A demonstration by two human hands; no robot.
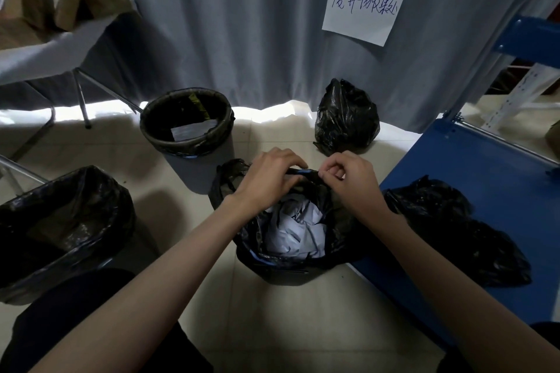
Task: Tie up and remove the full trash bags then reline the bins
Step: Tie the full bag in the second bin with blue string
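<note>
A small bin (281, 274) stands on the floor in front of me, lined with a black trash bag (339, 221) holding crumpled white paper (298, 227). At the bag's far rim, my left hand (266, 175) grips the black plastic with curled fingers. Just to its right, my right hand (353, 179) pinches the same rim between thumb and fingers. A tied black bag (347, 118) sits on the floor by the curtain. Loose black bags (460, 227) lie on the blue platform.
A round lined bin (188, 127) stands behind to the left, and a larger lined bin (63, 227) at the near left. The blue platform (472, 160) borders the right side. A grey curtain (242, 24) with a paper sign (363, 9) hangs behind, and a white-covered table (48, 51) stands at the left.
</note>
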